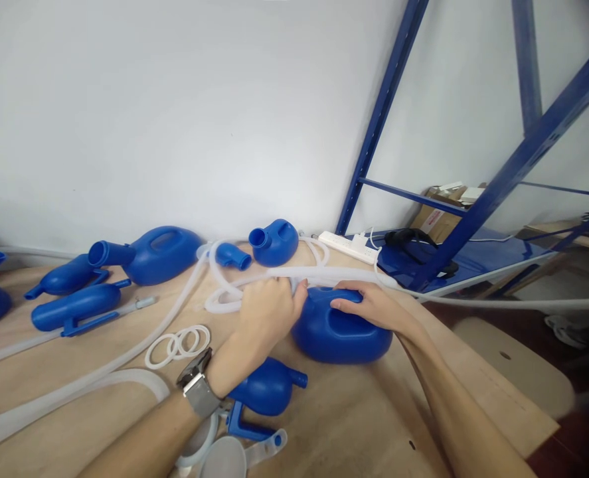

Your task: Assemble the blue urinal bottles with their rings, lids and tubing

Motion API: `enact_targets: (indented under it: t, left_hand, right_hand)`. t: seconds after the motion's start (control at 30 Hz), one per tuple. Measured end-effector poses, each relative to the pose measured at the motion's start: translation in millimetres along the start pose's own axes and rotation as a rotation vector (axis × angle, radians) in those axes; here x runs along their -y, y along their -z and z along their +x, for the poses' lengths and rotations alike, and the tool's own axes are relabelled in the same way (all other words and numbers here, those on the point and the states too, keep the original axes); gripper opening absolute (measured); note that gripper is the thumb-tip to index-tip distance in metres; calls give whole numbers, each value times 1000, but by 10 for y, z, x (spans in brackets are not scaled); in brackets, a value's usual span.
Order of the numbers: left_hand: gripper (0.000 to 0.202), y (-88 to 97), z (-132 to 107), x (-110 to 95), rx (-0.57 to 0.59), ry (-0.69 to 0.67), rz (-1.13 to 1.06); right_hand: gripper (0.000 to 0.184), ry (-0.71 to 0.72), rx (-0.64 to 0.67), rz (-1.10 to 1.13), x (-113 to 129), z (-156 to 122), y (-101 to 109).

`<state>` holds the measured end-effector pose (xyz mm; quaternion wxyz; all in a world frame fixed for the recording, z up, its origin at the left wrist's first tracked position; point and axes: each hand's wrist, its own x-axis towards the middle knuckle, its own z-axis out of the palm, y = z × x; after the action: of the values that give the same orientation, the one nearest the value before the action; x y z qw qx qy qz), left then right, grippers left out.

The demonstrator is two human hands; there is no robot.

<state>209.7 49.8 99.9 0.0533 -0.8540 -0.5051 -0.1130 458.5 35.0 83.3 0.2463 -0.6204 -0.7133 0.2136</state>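
A blue plastic urinal bottle (341, 342) with a loop handle rests on the brown table covering in front of me. My right hand (374, 307) grips its handle from above, thumb along the near side of the opening. At the bottle's neck end, my left hand (268, 309) is closed; a bit of pale material shows beside its thumb, and the neck itself is mostly hidden by the fingers. Below my left wrist lies a smaller blue spouted piece (269, 388) with a bracket. A translucent lid (224, 458) with a strap sits near the bottom edge.
White rings (189, 342) and long pale hoses (119, 362) cover the left and middle. More blue bottles (162, 255) and spouted pieces (78, 305) stand along the wall. A white power strip (348, 247) lies behind; a blue metal rack (374, 139) rises at right.
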Motion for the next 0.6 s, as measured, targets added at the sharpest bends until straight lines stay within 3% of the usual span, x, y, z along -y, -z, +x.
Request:
enact_targets:
  t: [0.13, 0.3, 0.6]
  left_hand:
    - [38, -154, -4, 96, -120, -70, -3]
    - [48, -301, 57, 203, -153, -81, -61]
    - [58, -575, 153, 492, -284, -372, -265]
  right_hand:
    - [40, 37, -47, -25, 63, 5, 28]
    - [41, 11, -16, -42, 120, -16, 43]
    - [45, -96, 39, 46, 186, -23, 28]
